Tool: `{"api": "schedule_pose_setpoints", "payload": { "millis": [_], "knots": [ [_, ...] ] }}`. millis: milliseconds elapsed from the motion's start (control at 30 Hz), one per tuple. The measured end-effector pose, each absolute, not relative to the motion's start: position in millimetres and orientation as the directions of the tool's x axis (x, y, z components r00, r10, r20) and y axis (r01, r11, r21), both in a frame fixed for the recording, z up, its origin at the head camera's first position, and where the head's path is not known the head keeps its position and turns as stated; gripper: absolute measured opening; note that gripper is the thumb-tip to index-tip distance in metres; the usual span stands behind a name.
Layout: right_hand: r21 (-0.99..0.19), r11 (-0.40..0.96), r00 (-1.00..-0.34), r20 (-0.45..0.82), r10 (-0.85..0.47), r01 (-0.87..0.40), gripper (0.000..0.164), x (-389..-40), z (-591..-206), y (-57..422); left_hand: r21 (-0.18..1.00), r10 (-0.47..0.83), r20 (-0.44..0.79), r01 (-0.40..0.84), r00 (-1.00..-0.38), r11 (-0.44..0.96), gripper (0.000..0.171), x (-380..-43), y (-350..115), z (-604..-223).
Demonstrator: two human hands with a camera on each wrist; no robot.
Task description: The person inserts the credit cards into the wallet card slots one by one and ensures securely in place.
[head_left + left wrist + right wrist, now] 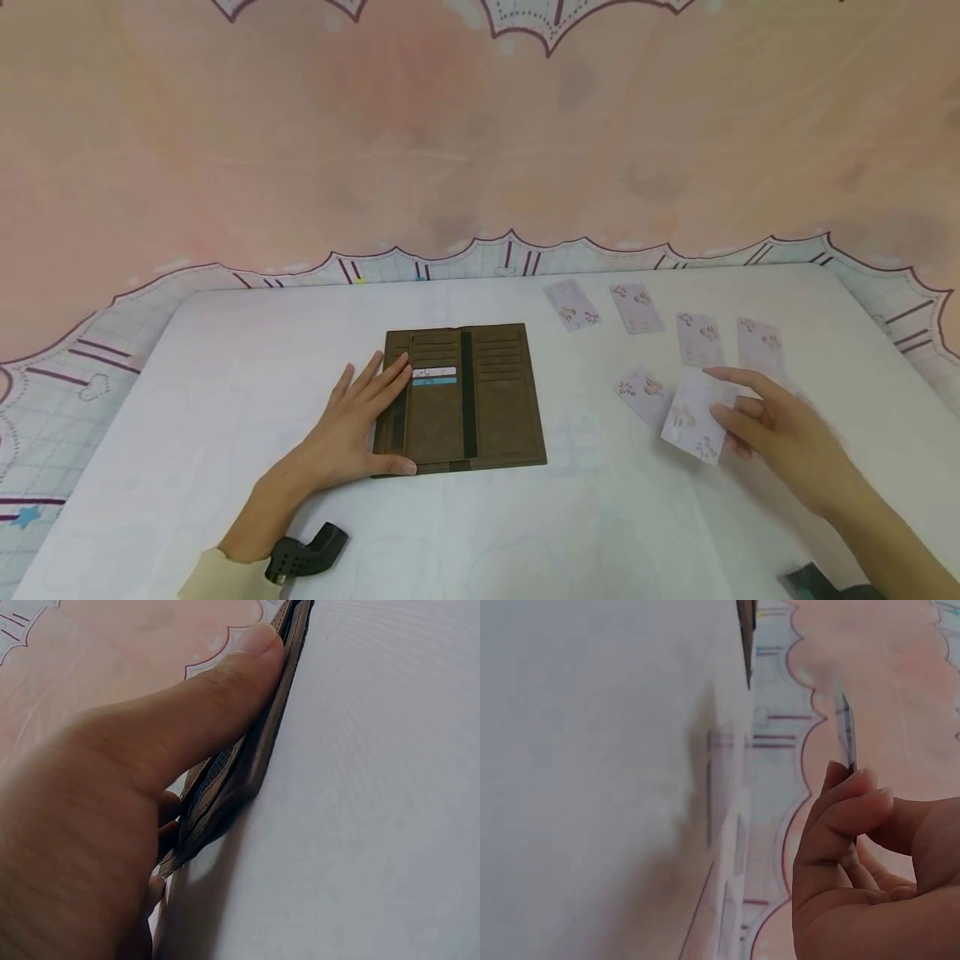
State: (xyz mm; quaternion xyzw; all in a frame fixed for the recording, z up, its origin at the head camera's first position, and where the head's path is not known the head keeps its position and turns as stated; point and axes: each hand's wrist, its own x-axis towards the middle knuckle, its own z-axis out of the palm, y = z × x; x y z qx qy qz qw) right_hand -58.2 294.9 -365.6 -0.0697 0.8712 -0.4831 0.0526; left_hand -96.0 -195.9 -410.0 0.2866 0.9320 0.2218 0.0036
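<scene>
- Closest in, a cream sleeve (227, 577) ends at the left wrist, beside a black wrist device (307, 553); another dark device (817, 583) shows by the right forearm at the lower edge.
- The left hand (352, 425) rests on the left edge of the wallet, fingers straight and spread wide, thumb along its near edge; the left wrist view shows that thumb lying over the brown rim.
- The right hand (780, 442) holds a card, pinched narrowly between thumb and fingers; the right wrist view shows it edge-on.
- The held card (693, 421) is tilted, pale with small printed motifs, and partly covers a lying card (641, 392) in the head view.
- The wallet (510, 417) lies unfolded on the white tabletop (562, 533), left of the cards: brown, with slots in both halves and dark strips; a white and blue insert (434, 377) peeks from a left-hand slot.
- Farther back, four similar cards (637, 308) lie apart in a slanting row, right of the wallet.
- Beyond the tabletop, a scalloped white band (517, 257) borders a mottled pinkish-orange backdrop (450, 158).
</scene>
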Motion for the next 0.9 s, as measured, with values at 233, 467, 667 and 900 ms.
{"api": "schedule_pose_setpoints", "payload": {
  "millis": [233, 467, 667, 900],
  "knots": [
    [-0.878, 0.475, -0.976, -0.044, -0.211, -0.063, 0.046, -85.3, -354.1, 258.5, 0.418, 0.539, 0.125, 0.537, -0.833, 0.732, 0.115, -95.1, -194.5, -409.1],
    [-0.926, 0.377, -0.969, -0.074, -0.237, -0.022, 0.047, -115.2, -348.8, 213.2, 0.412, 0.534, 0.122, 0.532, -0.837, 0.740, 0.115, -95.0, -195.7, -406.8],
    [-0.948, 0.316, -0.959, -0.073, -0.273, -0.018, 0.045, -140.4, -347.1, 172.6, 0.409, 0.529, 0.118, 0.527, -0.840, 0.745, 0.116, -95.2, -197.0, -405.9],
    [-0.982, 0.183, -0.957, 0.000, -0.289, -0.055, 0.044, -162.2, -349.3, 125.2, 0.413, 0.533, 0.124, 0.532, -0.837, 0.739, 0.115, -94.6, -196.0, -406.6]
  ]
}}
